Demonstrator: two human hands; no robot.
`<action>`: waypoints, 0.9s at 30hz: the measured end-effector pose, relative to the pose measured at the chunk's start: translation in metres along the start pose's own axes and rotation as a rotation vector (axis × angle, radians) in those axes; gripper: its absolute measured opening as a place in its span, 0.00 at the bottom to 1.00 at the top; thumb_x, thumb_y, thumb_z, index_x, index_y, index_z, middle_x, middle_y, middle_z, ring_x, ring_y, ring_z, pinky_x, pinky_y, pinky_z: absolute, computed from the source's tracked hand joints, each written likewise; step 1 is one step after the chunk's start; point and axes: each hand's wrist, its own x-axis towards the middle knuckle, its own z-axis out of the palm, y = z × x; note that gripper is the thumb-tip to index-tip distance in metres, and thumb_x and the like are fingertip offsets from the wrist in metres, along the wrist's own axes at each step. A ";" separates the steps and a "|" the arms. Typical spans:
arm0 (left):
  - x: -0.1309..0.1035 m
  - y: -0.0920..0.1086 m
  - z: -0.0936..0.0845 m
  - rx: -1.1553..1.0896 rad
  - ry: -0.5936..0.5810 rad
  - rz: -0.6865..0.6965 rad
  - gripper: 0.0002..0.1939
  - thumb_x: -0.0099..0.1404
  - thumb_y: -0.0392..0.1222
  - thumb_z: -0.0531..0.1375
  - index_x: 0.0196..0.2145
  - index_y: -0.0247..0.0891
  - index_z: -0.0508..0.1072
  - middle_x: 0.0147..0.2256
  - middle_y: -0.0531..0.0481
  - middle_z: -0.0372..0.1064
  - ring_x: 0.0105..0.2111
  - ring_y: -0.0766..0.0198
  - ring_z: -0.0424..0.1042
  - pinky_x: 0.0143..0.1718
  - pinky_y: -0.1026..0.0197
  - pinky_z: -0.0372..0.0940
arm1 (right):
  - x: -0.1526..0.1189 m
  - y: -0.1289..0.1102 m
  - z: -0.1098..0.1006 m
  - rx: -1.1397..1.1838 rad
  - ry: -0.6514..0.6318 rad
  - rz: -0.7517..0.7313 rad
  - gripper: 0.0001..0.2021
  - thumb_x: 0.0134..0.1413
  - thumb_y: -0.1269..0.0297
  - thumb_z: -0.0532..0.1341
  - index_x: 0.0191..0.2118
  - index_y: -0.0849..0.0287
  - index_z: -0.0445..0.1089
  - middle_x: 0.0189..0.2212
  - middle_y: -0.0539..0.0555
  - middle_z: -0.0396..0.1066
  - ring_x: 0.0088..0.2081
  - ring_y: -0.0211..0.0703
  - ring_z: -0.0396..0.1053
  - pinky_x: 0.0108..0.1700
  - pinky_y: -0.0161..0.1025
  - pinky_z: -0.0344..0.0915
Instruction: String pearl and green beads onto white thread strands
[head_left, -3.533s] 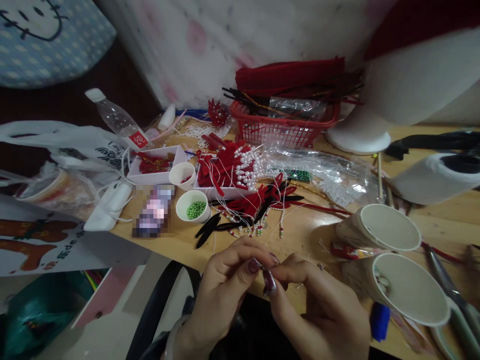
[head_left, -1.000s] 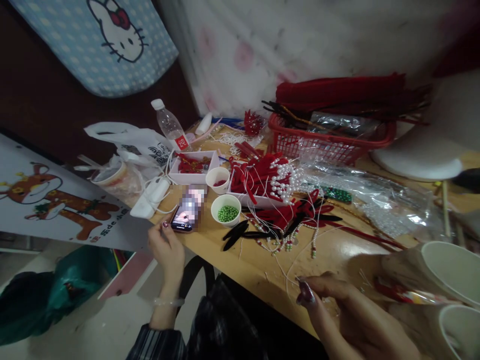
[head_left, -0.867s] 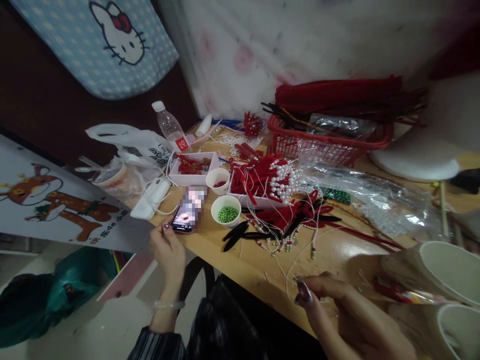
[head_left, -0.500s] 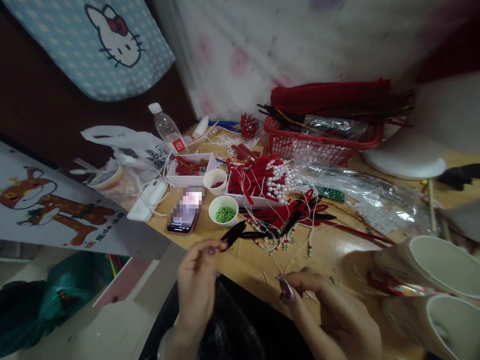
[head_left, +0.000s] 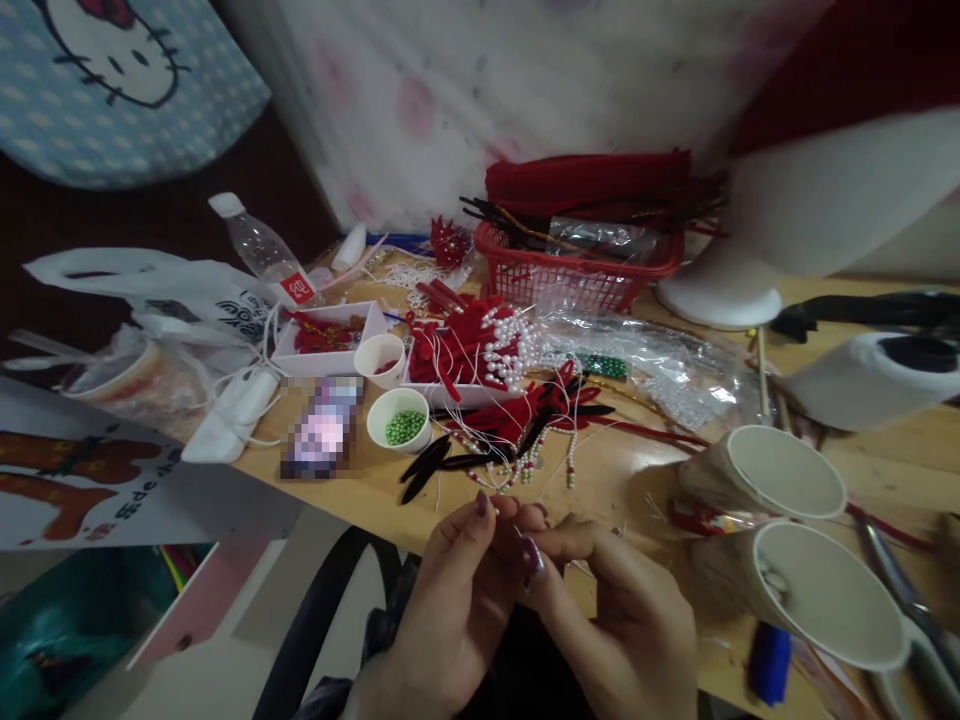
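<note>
My left hand (head_left: 459, 590) is closed in a pinch, with a tiny white thing at its fingertips that looks like a bead. Close against it, my right hand (head_left: 611, 610) pinches a thin white thread, its short end showing by the thumbnail; most of the thread is hidden. Beyond my fingers lie beaded strands (head_left: 571, 468) of white, green and red on the table. Black petal-shaped pieces (head_left: 426, 462) and red fuzzy flower pieces (head_left: 517, 418) lie around them. A paper cup with green beads (head_left: 405, 427) stands to the left, near a smaller cup (head_left: 379, 352) with dark red bits.
A phone (head_left: 324, 428) and a white power strip (head_left: 231, 412) lie at the left. Behind are a lilac tray (head_left: 330, 365), a bottle (head_left: 262, 250) and a red basket (head_left: 559, 275). Two large paper cups (head_left: 787, 470) and scissors-like metal tools (head_left: 892, 570) are at the right.
My left hand has moved right and closed in on my right hand, so their fingertips now meet. The view has turned toward the right.
</note>
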 end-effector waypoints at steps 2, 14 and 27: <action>0.000 0.000 0.001 0.003 0.006 -0.014 0.16 0.44 0.46 0.80 0.27 0.36 0.83 0.30 0.46 0.81 0.35 0.61 0.80 0.37 0.62 0.73 | 0.001 0.000 0.000 -0.009 0.012 0.009 0.06 0.60 0.72 0.64 0.34 0.53 0.73 0.25 0.43 0.76 0.26 0.32 0.74 0.31 0.26 0.70; -0.002 -0.003 0.002 0.042 -0.090 0.005 0.11 0.51 0.43 0.78 0.29 0.37 0.84 0.33 0.48 0.81 0.37 0.61 0.79 0.46 0.58 0.74 | 0.003 -0.003 0.000 -0.008 0.002 0.000 0.05 0.61 0.70 0.64 0.34 0.53 0.73 0.25 0.43 0.76 0.26 0.32 0.74 0.31 0.26 0.70; -0.004 -0.003 -0.001 0.050 -0.079 -0.011 0.12 0.50 0.43 0.78 0.30 0.36 0.84 0.34 0.47 0.80 0.38 0.62 0.79 0.46 0.60 0.73 | 0.003 -0.005 -0.004 -0.049 -0.032 0.029 0.05 0.60 0.70 0.65 0.33 0.53 0.74 0.24 0.42 0.75 0.25 0.31 0.73 0.30 0.24 0.69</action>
